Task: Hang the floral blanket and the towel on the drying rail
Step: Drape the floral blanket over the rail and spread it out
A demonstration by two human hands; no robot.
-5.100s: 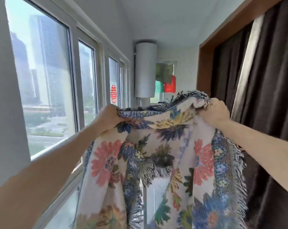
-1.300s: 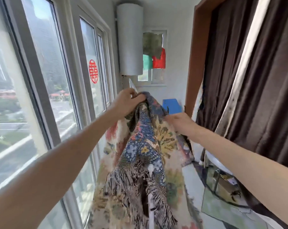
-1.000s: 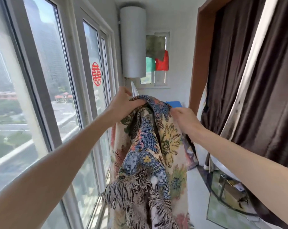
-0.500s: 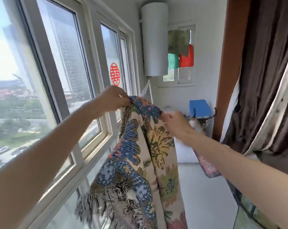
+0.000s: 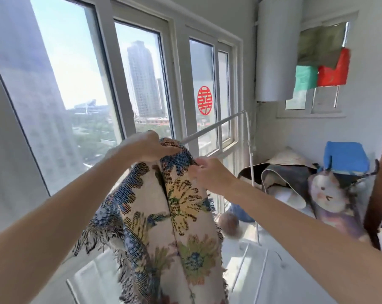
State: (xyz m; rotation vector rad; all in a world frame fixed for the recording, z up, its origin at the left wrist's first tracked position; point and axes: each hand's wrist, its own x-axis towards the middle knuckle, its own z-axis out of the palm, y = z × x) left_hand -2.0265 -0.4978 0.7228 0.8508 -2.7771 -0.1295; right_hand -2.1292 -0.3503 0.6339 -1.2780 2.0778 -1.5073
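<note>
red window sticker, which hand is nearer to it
Left. In this view the left hand grips the top of the floral blanket below-left of the red window sticker; the right hand pinches the blanket lower, farther from it.

Big windows (image 5: 80,69) run down the left side with tower blocks outside, and there's a round red sticker (image 5: 205,100) on one of the far panes. A white water heater (image 5: 277,49) hangs in the far corner next to a small window (image 5: 312,99) covered with green and red cloths (image 5: 321,60). On the floor at the far right there's a blue cushion (image 5: 345,157) sitting above a cat pillow (image 5: 330,194), with a straw hat (image 5: 288,157) beside it.
</note>
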